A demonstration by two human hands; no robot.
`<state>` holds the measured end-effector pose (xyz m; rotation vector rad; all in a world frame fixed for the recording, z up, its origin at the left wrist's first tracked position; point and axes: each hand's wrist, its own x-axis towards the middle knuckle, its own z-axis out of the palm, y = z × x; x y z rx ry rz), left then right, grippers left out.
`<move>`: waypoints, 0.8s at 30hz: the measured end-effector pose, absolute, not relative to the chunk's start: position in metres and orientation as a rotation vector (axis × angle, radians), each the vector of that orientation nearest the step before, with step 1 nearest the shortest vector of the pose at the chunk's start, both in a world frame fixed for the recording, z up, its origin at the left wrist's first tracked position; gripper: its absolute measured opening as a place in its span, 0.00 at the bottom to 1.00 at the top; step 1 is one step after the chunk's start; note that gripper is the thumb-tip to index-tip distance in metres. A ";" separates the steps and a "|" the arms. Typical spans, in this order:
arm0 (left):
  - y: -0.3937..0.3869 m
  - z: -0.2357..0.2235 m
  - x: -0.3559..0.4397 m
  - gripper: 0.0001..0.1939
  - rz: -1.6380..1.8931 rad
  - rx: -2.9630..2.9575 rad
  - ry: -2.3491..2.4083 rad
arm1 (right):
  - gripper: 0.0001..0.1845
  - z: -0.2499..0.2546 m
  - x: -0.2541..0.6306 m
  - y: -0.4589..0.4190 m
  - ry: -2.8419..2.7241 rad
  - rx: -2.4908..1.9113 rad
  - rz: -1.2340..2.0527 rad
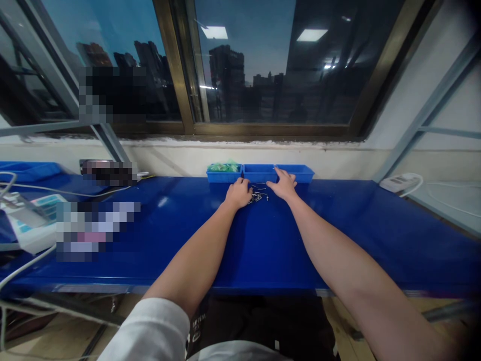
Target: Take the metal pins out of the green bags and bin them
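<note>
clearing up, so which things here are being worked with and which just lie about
Likely in use:
- small metal parts, beside the left hand
- blue bins, near the right hand

Likely lying about:
- white cabled device, far right
- blue tray, far left

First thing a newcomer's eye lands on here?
Probably the two bare hands, left and right, either side of a small pile of metal pieces on the glossy blue table. Then the three blue bins just beyond, green stuff in the leftmost, and the big dark window above.
</note>
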<state>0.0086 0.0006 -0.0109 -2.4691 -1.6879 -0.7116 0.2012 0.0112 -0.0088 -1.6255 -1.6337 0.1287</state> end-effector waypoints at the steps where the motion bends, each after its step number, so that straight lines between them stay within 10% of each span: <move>1: 0.000 -0.010 0.009 0.17 -0.706 -2.473 -1.687 | 0.40 -0.010 0.201 0.012 -1.668 -1.642 0.123; 8: -0.001 -0.008 0.010 0.18 -0.676 -2.473 -1.715 | 0.47 -0.015 0.196 0.011 -1.869 -1.692 0.102; 15: -0.002 -0.007 0.005 0.30 -0.750 -2.687 -1.589 | 0.19 -0.013 0.193 0.011 -1.894 -1.496 -0.022; 24: -0.009 -0.007 0.010 0.50 -0.212 -2.869 -1.581 | 0.15 -0.022 0.191 0.011 -2.097 -1.558 0.118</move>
